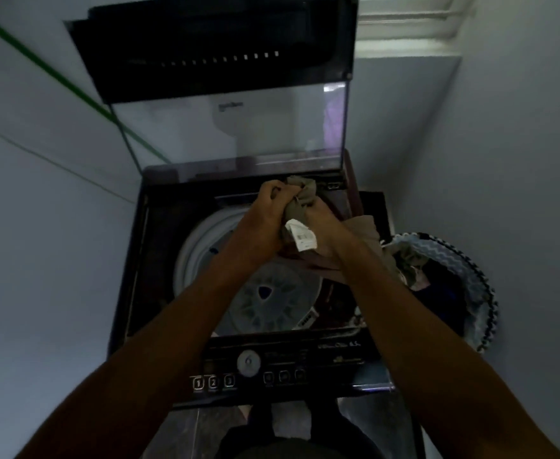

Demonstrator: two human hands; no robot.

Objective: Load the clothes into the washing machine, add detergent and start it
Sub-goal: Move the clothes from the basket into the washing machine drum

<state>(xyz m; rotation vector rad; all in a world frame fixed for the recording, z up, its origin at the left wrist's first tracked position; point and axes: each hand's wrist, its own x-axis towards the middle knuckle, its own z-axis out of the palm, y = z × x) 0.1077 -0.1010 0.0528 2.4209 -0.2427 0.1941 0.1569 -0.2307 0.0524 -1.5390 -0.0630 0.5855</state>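
well, leftmost of the two, the left hand [267,207] is curled tight round a bunched olive-brown garment [300,197], held over the open washing machine [132,260]. straight below that hand lies the white drum [272,299] with its ribbed agitator plate, and nearer the person than the hand sits the dark control panel [248,369] with a round dial and a row of numbered buttons. beyond both hands the glass lid [229,127] stands raised. a white care label [301,235] hangs from the garment between the two hands. the right hand [321,223] also grips the same cloth, fingers curled, pressed close against the left one. more of the fabric trails off below the right wrist toward the right. just right of that hand stands a laundry basket [470,270] with a zigzag-patterned rim, holding dark and pale clothes [434,283].
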